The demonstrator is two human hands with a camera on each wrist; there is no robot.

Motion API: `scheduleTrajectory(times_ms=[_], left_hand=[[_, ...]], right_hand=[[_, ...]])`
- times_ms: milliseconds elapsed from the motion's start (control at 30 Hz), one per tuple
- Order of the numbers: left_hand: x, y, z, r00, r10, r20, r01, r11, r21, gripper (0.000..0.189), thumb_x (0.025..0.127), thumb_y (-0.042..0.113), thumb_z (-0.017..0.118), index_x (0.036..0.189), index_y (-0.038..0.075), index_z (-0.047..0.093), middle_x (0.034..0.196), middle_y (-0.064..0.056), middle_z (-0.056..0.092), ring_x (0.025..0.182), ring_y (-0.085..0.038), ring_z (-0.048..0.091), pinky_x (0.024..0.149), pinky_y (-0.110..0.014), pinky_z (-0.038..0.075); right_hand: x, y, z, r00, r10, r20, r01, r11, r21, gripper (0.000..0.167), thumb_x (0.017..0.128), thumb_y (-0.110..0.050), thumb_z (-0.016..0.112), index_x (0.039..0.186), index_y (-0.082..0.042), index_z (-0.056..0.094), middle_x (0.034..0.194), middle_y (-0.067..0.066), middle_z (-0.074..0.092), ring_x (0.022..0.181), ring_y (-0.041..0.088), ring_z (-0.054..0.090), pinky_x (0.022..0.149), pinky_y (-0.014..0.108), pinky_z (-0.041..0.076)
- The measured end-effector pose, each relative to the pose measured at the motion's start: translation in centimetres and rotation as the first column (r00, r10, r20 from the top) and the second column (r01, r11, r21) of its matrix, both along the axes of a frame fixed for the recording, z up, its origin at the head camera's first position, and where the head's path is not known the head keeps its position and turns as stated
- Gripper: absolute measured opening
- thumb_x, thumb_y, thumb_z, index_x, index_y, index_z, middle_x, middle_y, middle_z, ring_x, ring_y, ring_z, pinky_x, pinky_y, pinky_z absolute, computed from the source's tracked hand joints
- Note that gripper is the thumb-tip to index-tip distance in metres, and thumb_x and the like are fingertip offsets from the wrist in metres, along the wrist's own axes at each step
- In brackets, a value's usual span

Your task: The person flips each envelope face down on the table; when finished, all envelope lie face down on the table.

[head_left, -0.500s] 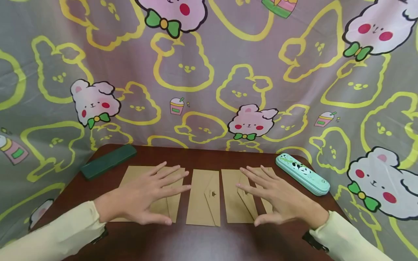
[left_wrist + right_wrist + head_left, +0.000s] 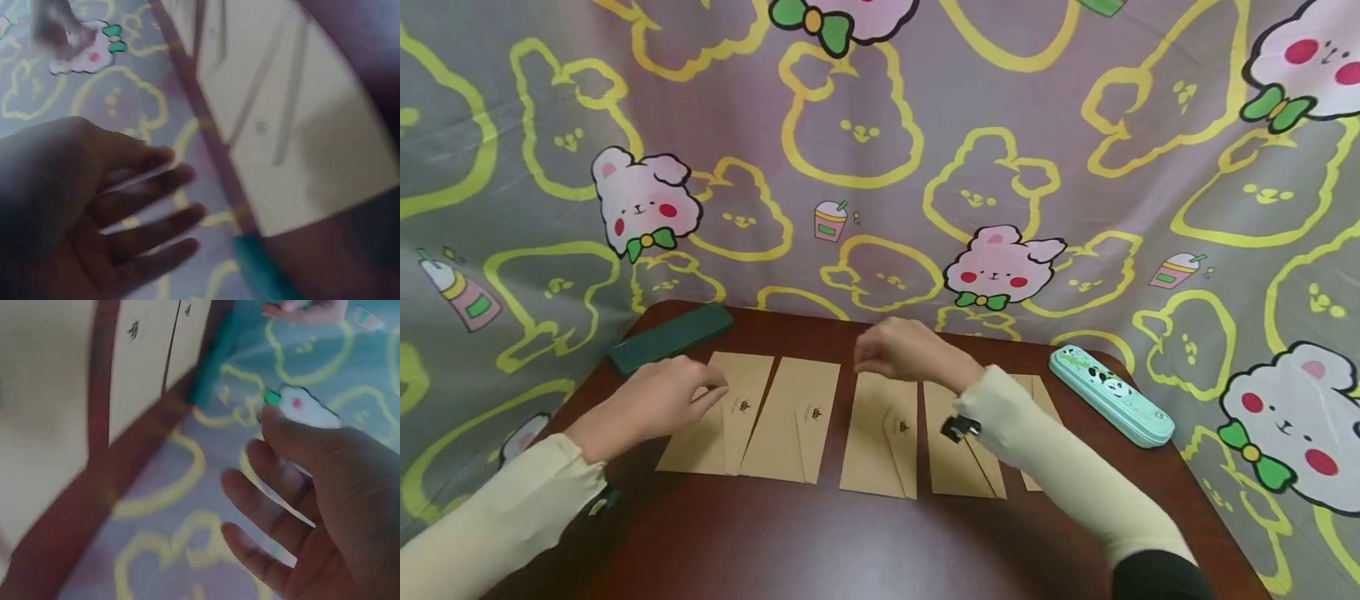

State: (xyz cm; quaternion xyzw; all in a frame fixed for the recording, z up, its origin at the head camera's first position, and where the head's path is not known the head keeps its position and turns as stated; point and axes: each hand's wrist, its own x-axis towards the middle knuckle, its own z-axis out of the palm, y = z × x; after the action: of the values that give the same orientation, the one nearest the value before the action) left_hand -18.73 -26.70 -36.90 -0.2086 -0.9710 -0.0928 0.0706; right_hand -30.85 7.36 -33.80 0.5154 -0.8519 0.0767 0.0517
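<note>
Several tan envelopes lie in a row on the table, their flaps bearing small dark crown prints. My left hand (image 2: pixel 658 396) hovers above the leftmost envelope (image 2: pixel 700 450), with its fingers loosely bent and nothing in them. In the left wrist view the fingers (image 2: pixel 156 215) are spread slightly apart. Over the far end of the middle envelope (image 2: pixel 872 442) is my right hand (image 2: pixel 910 350), also holding nothing. The right wrist view shows its fingers (image 2: pixel 269 509) relaxed and separate. My right forearm partly covers the fourth envelope (image 2: pixel 951 467).
A dark green case (image 2: pixel 673 335) lies at the table's back left. At the right edge is a mint panda pencil case (image 2: pixel 1112 396). A patterned curtain (image 2: pixel 880 275) encloses the back and sides of the brown table (image 2: pixel 760 542).
Both hands have left their flat, spread pose above the envelopes. The right has moved left and away from me, the left further left, with fingers drawn in. The head view has shifted slightly.
</note>
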Motion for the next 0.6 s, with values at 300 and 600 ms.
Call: scheduleTrajectory(times_ms=[300, 600], left_hand=[[2.1, -1.9, -4.7, 0.947, 0.106, 0.303, -0.106, 0.994, -0.017, 0.054, 0.079, 0.039, 0.088, 0.112, 0.001, 0.069, 0.089, -0.003, 0.067, 0.075, -0.014, 0.057, 0.063, -0.036, 0.049], [2.6, -2.8, -5.8, 0.941, 0.149, 0.302, -0.149, 0.989, -0.025, 0.046, 0.076, 0.038, 0.091, 0.096, 0.003, 0.067, 0.079, -0.002, 0.059, 0.07, -0.015, 0.048, 0.062, -0.031, 0.042]], right_hand=[[-4.9, -14.0, -6.7, 0.911, -0.3, 0.283, 0.27, 0.952, 0.142, 0.026, 0.095, -0.038, 0.074, 0.113, -0.02, 0.076, 0.11, -0.005, 0.074, 0.099, 0.011, 0.067, 0.087, 0.035, 0.055], [-5.1, -19.1, -8.5, 0.813, -0.49, 0.315, 0.432, 0.87, 0.238, 0.024, 0.091, -0.041, 0.077, 0.099, -0.018, 0.073, 0.106, -0.003, 0.069, 0.095, 0.019, 0.056, 0.088, 0.033, 0.041]])
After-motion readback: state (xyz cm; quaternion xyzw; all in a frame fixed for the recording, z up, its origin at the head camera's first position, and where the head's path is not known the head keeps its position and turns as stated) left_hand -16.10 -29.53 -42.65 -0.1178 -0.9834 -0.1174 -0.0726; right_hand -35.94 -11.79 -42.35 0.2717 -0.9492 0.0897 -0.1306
